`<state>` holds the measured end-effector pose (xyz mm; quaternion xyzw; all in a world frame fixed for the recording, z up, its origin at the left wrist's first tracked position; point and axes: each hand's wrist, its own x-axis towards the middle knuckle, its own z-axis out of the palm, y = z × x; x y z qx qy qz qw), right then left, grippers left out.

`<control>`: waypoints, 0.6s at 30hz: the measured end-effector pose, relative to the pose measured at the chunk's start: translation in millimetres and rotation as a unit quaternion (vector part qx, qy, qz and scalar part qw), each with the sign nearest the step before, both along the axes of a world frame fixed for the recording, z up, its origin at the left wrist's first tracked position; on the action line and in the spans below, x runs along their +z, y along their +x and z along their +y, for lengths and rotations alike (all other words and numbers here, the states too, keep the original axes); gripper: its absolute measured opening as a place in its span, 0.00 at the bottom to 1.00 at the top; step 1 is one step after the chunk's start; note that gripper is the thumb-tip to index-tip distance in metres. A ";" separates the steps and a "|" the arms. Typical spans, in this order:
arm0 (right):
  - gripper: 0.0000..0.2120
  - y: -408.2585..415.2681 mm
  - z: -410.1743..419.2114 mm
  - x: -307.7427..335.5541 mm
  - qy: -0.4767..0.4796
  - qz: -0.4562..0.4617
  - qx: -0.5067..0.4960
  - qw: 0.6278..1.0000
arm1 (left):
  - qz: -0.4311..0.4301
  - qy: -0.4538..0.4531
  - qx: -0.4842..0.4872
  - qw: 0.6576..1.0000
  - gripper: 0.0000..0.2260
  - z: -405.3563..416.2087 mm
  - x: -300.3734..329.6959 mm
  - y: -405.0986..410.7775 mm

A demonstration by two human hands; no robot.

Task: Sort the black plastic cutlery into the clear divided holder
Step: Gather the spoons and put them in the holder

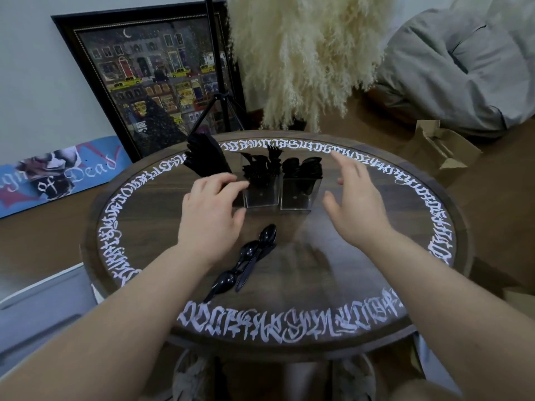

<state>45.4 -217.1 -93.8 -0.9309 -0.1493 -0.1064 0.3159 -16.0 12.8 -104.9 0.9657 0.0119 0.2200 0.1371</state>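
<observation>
Holder (pixel 262 195): forks (pixel 262 166), probably spoons (pixel 302 167).

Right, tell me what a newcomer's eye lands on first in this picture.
The round dark table ringed with white calligraphy grabs the eye first. At its far middle stands the clear divided holder, bristling with black cutlery, with the left hand at its left end and the right hand open in the air at its right. Nearer, a few loose spoons lie on the table, and pale pampas plumes rise behind it.

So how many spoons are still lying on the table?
2, maybe more: one spoon nearer the holder, another spoon nearer the table edge. Overlapping black pieces between them may hide others.
</observation>
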 end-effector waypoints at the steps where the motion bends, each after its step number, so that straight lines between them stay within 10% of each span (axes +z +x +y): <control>1: 0.29 -9.6 2.1 -0.6 0.024 -0.012 -0.006 1.000 | 0.025 -0.011 0.009 1.000 0.18 3.8 -2.6 -8.9; 7: 0.21 -47.6 30.0 -31.6 -0.029 0.046 0.065 0.996 | 0.237 -0.039 0.054 0.969 0.18 16.5 -28.0 -51.7; 18: 0.27 -43.0 75.7 -82.5 -0.212 0.153 0.154 0.953 | 0.334 -0.052 -0.007 0.941 0.25 28.1 -45.7 -61.5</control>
